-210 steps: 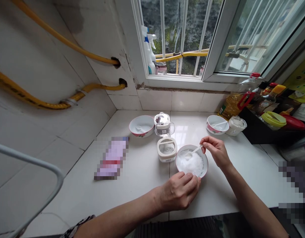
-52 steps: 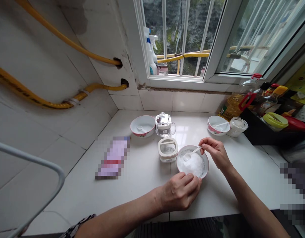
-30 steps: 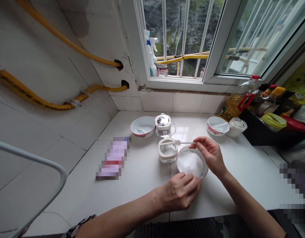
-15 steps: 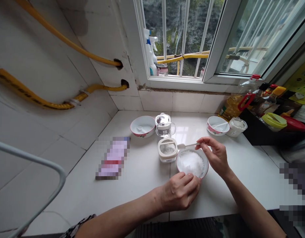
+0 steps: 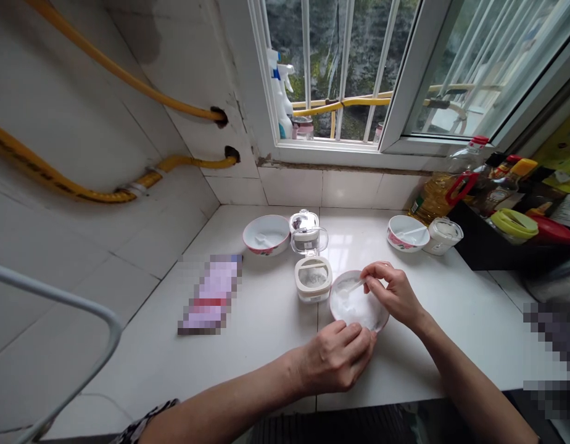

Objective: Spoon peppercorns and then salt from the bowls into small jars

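Note:
My left hand is closed on the near rim of a bowl that holds white powder. Between the thumb and fingers of my right hand is the handle of a small white spoon. The spoon's head is down in the bowl, at the powder's upper left, and hard to make out against it. Touching or almost touching the bowl on its left is an open clear seasoning jar with a cream rim. Its contents look white, and its clear lid stands raised at the back.
A second jar and a white bowl with a spoon in it stand behind. At right are a flowered bowl, a lidded jar, an oil bottle and a black rack. A blurred purple packet lies at left.
My right hand has brought the spoon from above the bowl's far rim, by the jar, down into the powder. The left hand stays at the bowl's rim.

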The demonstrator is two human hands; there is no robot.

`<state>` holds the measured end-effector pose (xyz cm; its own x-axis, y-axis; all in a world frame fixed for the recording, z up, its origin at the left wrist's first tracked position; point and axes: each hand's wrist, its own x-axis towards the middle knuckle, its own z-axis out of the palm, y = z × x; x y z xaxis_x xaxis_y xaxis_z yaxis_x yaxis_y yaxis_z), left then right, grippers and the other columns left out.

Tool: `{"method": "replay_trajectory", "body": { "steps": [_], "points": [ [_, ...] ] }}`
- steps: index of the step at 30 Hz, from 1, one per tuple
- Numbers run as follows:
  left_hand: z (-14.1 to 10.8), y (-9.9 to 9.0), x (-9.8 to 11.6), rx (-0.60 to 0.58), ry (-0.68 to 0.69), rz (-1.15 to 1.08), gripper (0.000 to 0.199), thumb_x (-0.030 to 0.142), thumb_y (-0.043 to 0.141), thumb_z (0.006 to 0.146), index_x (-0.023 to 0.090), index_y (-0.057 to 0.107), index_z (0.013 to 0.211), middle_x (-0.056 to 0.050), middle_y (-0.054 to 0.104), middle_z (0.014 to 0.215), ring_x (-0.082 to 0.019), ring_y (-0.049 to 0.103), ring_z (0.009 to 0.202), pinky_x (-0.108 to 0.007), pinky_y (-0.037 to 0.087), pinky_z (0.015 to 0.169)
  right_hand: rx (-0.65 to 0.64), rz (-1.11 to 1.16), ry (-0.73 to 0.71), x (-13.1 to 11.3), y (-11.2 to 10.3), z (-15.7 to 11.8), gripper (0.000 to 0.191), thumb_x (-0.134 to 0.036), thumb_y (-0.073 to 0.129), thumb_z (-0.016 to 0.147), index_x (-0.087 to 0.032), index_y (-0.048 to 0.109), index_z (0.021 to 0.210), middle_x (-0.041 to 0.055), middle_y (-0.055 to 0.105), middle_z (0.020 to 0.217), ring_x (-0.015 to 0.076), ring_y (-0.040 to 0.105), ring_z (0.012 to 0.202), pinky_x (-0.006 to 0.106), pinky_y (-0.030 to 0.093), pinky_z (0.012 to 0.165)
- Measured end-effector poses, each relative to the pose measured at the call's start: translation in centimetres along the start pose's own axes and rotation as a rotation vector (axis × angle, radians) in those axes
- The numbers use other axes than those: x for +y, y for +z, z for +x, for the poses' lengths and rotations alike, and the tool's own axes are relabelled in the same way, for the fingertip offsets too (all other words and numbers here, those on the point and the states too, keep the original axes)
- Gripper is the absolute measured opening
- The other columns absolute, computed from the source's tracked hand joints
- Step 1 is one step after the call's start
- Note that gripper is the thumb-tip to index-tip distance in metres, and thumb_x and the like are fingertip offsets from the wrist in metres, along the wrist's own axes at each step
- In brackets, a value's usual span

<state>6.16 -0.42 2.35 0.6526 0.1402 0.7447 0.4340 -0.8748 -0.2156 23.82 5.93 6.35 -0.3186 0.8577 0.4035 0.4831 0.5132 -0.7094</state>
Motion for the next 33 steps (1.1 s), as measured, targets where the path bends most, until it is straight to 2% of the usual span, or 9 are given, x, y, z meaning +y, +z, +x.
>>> {"method": "replay_trajectory", "body": {
  "steps": [4,8,17,22,25,27,29,33],
  "points": [
    [0.0,0.0,0.0,0.006,0.006,-0.002,0.014,0.006,0.055,0.092,0.000,0.068,0.097,-0.007,0.060,0.078,-0.015,0.057,0.067,-0.029,0.041,0.047,0.043,0.169,0.157,0.2,-0.5,0.2,0.014,-0.022,0.054,0.082,-0.021,0.065,0.074,-0.0011,0.065,0.059,0.0173,0.060,0.064,0.031,0.046,0.069],
    [0.1,0.0,-0.1,0.001,0.003,0.004,0.016,0.006,0.052,0.093,0.001,0.067,0.097,-0.007,0.061,0.078,-0.015,0.058,0.068,-0.028,0.042,0.047,0.043,0.351,0.256,0.5,-0.6,0.4,0.012,-0.025,0.057,0.078,-0.019,0.065,0.073,-0.0015,0.063,0.056,0.0151,0.057,0.057,0.029,0.045,0.063],
    [0.0,0.0,-0.1,0.009,-0.002,-0.007,0.014,0.005,0.054,0.092,0.001,0.067,0.097,-0.006,0.060,0.077,-0.015,0.058,0.068,-0.029,0.042,0.047,0.051,0.559,0.380,0.5,-0.5,0.7,0.012,-0.031,0.067,0.073,-0.018,0.068,0.073,-0.0015,0.063,0.054,0.0150,0.058,0.056,0.030,0.048,0.064],
    [0.1,0.0,0.0,0.011,0.004,0.006,0.015,0.006,0.054,0.093,0.001,0.068,0.096,-0.006,0.060,0.078,-0.015,0.057,0.067,-0.028,0.041,0.048,0.079,0.620,0.387,-0.1,0.1,0.8,0.017,-0.036,0.070,0.075,-0.019,0.068,0.079,-0.0001,0.068,0.060,0.0170,0.064,0.061,0.033,0.052,0.070],
    [0.0,0.1,0.0,0.002,0.005,0.015,0.015,0.006,0.053,0.093,0.002,0.068,0.096,-0.007,0.060,0.079,-0.015,0.057,0.068,-0.028,0.042,0.048,0.127,0.592,0.317,-0.7,0.8,0.5,0.016,-0.036,0.067,0.082,-0.020,0.066,0.085,0.0008,0.070,0.068,0.0183,0.068,0.068,0.034,0.054,0.073],
    [-0.1,0.1,0.0,-0.006,0.003,0.008,0.015,0.007,0.053,0.093,0.002,0.067,0.095,-0.008,0.061,0.081,-0.015,0.057,0.069,-0.028,0.042,0.048,0.168,0.520,0.215,-1.0,1.4,0.3,0.011,-0.032,0.063,0.088,-0.022,0.065,0.091,0.0015,0.072,0.075,0.0190,0.071,0.073,0.034,0.055,0.074],
    [-0.2,0.2,0.0,-0.004,0.001,-0.006,0.014,0.007,0.053,0.092,0.003,0.067,0.094,-0.009,0.062,0.083,-0.015,0.057,0.070,-0.029,0.043,0.049,0.186,0.363,0.042,-1.1,1.8,0.1,0.007,-0.025,0.058,0.093,-0.023,0.064,0.095,0.0025,0.074,0.082,0.0195,0.071,0.079,0.035,0.054,0.077],
    [-0.3,0.3,0.1,0.003,-0.010,-0.014,0.014,0.005,0.053,0.091,0.003,0.067,0.094,-0.007,0.060,0.079,-0.015,0.055,0.067,-0.029,0.041,0.048,0.100,-0.027,-0.394,-1.1,2.3,0.2,0.020,-0.009,0.052,0.092,-0.023,0.066,0.097,0.0025,0.076,0.084,0.0182,0.067,0.076,0.041,0.050,0.089]
  ]
}}
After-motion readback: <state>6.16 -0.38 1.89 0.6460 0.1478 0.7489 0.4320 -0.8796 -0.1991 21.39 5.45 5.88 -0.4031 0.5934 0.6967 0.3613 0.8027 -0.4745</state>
